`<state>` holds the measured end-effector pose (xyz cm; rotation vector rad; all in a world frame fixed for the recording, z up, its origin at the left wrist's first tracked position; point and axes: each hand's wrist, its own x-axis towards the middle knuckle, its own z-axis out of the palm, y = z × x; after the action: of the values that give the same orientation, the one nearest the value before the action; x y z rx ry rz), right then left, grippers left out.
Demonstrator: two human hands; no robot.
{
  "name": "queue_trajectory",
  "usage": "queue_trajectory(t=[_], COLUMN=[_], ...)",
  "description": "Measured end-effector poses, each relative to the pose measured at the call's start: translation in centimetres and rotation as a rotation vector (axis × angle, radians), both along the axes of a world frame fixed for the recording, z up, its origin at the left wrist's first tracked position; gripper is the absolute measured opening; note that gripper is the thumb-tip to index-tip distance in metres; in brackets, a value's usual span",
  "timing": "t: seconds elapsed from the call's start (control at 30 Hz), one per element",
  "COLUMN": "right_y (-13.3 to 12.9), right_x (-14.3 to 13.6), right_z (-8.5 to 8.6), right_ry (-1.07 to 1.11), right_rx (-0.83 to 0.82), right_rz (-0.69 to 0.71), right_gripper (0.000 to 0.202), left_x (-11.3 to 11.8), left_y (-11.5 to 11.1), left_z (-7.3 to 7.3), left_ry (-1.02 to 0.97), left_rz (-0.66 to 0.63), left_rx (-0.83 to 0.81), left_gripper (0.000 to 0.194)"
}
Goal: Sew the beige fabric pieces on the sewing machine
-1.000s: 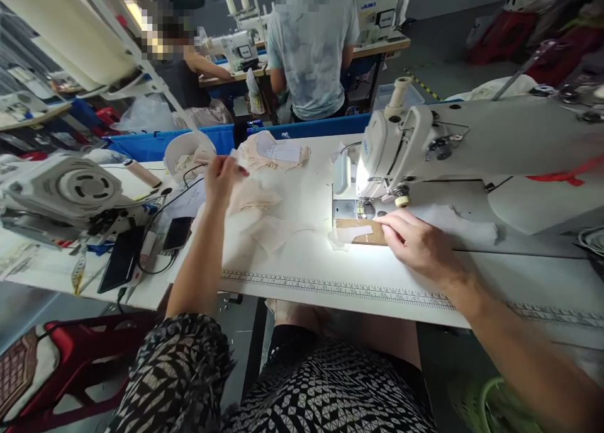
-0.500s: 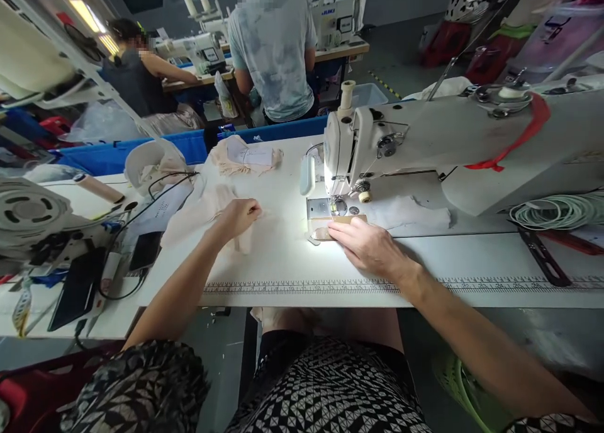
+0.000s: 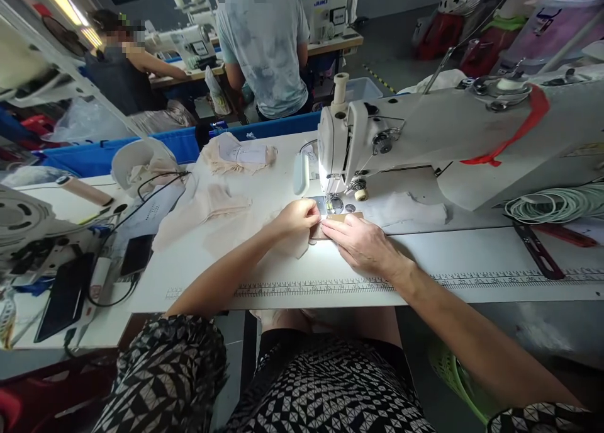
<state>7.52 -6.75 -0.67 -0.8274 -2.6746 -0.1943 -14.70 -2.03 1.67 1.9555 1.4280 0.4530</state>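
Note:
My left hand [image 3: 298, 220] is closed in a pinch on a thin pale pink fabric piece [image 3: 297, 245], just left of the needle area. The fabric hangs below the fingers onto the table. My right hand [image 3: 363, 243] lies with its fingers stretched flat, pressing near a tan strip [image 3: 352, 218] in front of the needle plate. Its fingertips nearly meet my left fingers. Directly behind both hands stands the sewing machine head [image 3: 337, 150], its lamp lighting the spot. What lies beneath my right fingers is partly hidden.
More pale fabric [image 3: 212, 203] and a bundle with a paper label [image 3: 243, 153] lie on the left. A phone [image 3: 136, 255] and cables sit farther left. Coiled cord [image 3: 542, 205] and a dark-handled tool [image 3: 538, 250] are at right. Two people work beyond the blue trough [image 3: 174, 145].
My left hand has moved right from the fabric pile to the needle area, bringing a pale fabric piece along. My right hand stays near the tan strip. The view has shifted slightly.

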Motion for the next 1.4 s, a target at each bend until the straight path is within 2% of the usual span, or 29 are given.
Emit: queue_trajectory(t=[0.1,0.33,0.53,0.7,0.93,1.0,1.1,1.17,1.23,1.3,1.4], right_y=[-0.1,0.2,0.3,0.4,0.5,0.5,0.4,0.4,0.4,0.3,0.2], right_x=[0.2,1.0,0.4,0.1,-0.4,-0.6,-1.0,-1.1,-1.3,-1.3,-1.4], right_z=[0.1,-0.5,-0.3,-0.2,0.2,0.1,0.0,0.0,0.0,0.0,0.1], right_ry=[0.041,0.136,0.052,0.039,-0.055,-0.081,-0.104,-0.102,-0.094,-0.076,-0.042], right_rx=[-0.021,-0.125,-0.096,-0.105,-0.08,-0.048,-0.019,-0.025,-0.035,-0.044,-0.052], right_rz=[-0.005,-0.111,-0.157,-0.169,-0.171,-0.168,-0.186,-0.202,-0.205,-0.196,-0.181], right_gripper=[0.046,0.05,0.043,0.045,0.038,0.038,0.036,0.034,0.034,0.036,0.039], left_x=[-0.2,0.1,-0.1,0.0,-0.3,-0.5,-0.7,-0.8,-1.1,-1.5,-1.9], left_y=[0.0,0.1,0.0,0.0,1.2,1.3,0.4,-1.0,-2.5,-3.8,-4.7], left_z=[-0.2,0.2,0.5,0.6,0.2,0.2,-0.1,-0.7,-1.4,-2.1,-2.6], left_ry=[0.021,0.001,-0.046,-0.062,0.033,0.145,0.311,0.341,0.324,0.313,0.332], left_rz=[0.01,0.015,0.016,0.01,-0.069,-0.095,-0.139,-0.227,-0.339,-0.415,-0.455], left_rx=[0.012,-0.023,-0.063,-0.083,-0.094,0.003,0.339,0.561,0.711,0.786,0.806], left_gripper=[0.013,0.017,0.016,0.017,0.015,0.012,0.009,0.015,0.024,0.032,0.038])
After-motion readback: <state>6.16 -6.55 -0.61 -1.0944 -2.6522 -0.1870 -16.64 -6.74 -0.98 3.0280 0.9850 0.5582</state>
